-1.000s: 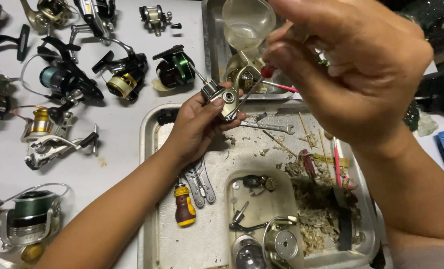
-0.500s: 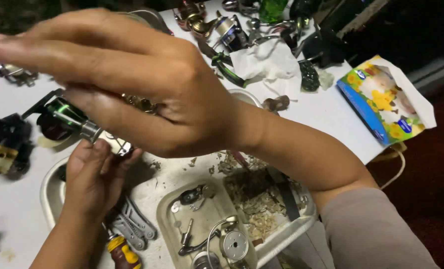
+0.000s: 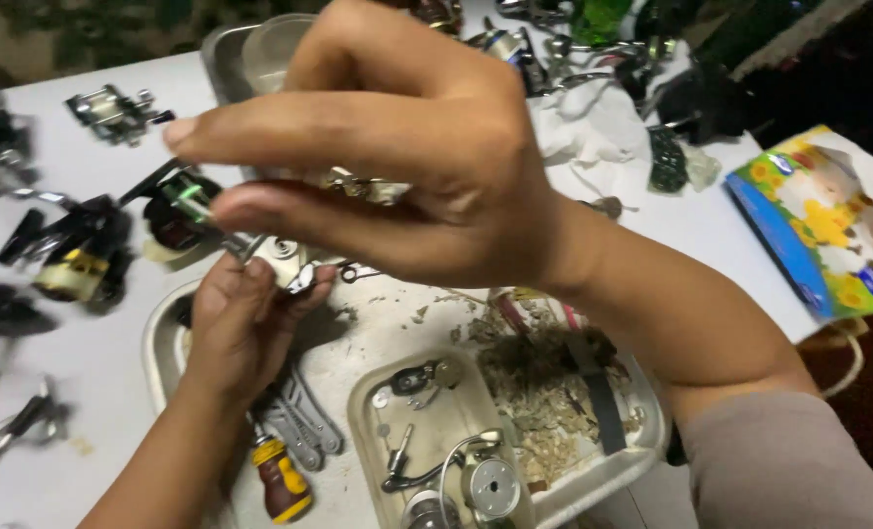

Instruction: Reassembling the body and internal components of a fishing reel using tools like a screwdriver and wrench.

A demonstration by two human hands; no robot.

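In the head view, a silver reel body (image 3: 282,263) is clamped in the left hand (image 3: 245,323) above a metal tray (image 3: 162,338) on the white bench (image 3: 103,372). A small metal part (image 3: 368,186) is pinched between the fingers of the right hand (image 3: 397,167), raised close to the camera. The reel is judged to be in pieces: loose parts are seen in a smaller tray (image 3: 368,431), beside a screwdriver (image 3: 280,480) and wrenches (image 3: 304,426). Whole reels (image 3: 84,250) are laid alongside.
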